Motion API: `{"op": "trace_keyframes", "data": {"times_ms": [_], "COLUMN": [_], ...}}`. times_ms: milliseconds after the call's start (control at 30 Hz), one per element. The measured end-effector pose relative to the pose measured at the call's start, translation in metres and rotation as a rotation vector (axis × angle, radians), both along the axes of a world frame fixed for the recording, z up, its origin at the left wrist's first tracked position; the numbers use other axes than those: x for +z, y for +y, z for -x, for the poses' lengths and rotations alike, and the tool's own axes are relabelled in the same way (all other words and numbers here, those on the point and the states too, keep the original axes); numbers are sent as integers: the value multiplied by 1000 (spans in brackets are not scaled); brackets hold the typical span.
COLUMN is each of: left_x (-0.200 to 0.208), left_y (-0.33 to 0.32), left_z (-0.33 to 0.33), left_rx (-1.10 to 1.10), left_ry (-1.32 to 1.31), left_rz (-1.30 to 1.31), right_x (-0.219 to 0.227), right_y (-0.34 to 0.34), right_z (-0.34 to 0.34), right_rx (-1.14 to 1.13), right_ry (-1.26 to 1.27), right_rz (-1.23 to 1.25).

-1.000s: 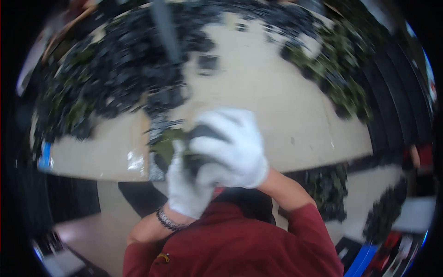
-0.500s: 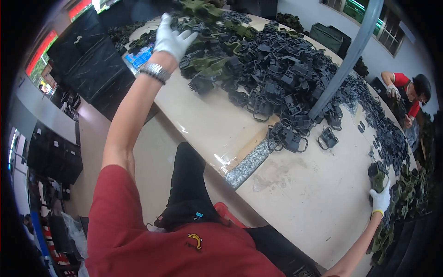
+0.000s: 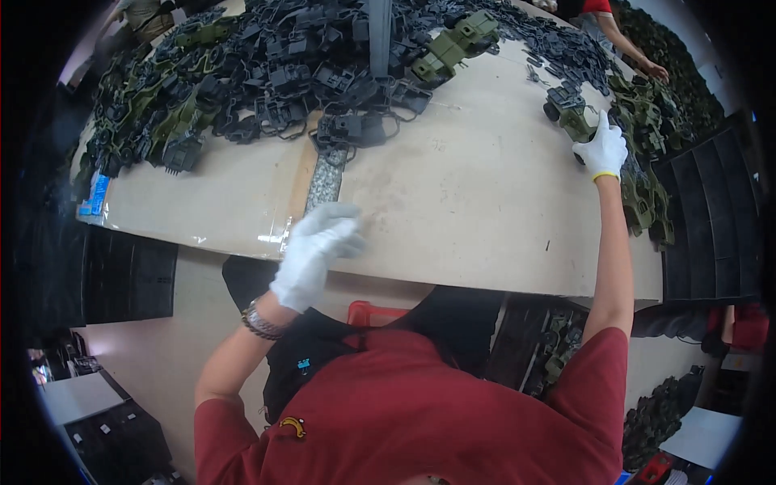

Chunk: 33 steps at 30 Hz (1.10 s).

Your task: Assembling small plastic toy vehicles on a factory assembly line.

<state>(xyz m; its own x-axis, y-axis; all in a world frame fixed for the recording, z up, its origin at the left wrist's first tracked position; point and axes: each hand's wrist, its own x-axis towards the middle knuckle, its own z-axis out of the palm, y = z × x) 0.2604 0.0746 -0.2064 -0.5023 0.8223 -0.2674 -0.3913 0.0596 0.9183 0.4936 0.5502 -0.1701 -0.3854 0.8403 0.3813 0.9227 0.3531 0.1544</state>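
My right hand (image 3: 605,149), in a white glove with a yellow cuff, grips a green and dark grey toy military vehicle (image 3: 572,113) at the table's right side. The fingers hide its rear end. In front of my body, over the table's near edge, is my gloved left hand (image 3: 319,250). Its fingers are loosely bent and a little blurred, with nothing visible in them. Another green toy vehicle (image 3: 454,48) is beside the foot of the metal pole (image 3: 380,36). Dark grey plastic frame parts (image 3: 347,129) are heaped on the table's far half.
Green vehicle bodies (image 3: 647,121) are piled at the table's right edge, by black stacked crates (image 3: 711,218). More green and grey parts (image 3: 153,121) cover the far left. A co-worker's arm (image 3: 630,48) reaches in at the far right. A red stool (image 3: 376,314) shows below the edge.
My left hand has come back from the far-left heap to the near edge. My view has swung right. A green vehicle now shows beside the pole. My right hand still holds its vehicle.
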Motion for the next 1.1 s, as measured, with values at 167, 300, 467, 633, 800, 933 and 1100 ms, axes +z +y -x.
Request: {"op": "trace_keyframes", "data": {"times_ms": [167,300,467,633,800,933,1100], "left_x": [9,-2,0,-22,-22,-11,-13], "left_y": [38,55,29,6,4,1,0], "left_z": [-32,-38,-33,-5,0,6,10], "left_rx": [-350,-226,-130,7,99,157,127], "left_ry": [48,147,-213,-513,-563,-533,-568], "left_rz": [-14,-245,-410,-464,-505,-580,-476], "right_x": [24,34,43,2,-72,-81,-71], "right_y": [-111,-229,-263,-173,-124,-137,-182], "right_z": [-5,35,89,180,255,230,120], "right_rx": [422,864,1141,1072,824,913,943], "right_ry": [514,658,379,332,239,433,503], "right_rz": [211,692,1144,363,465,341,102]}}
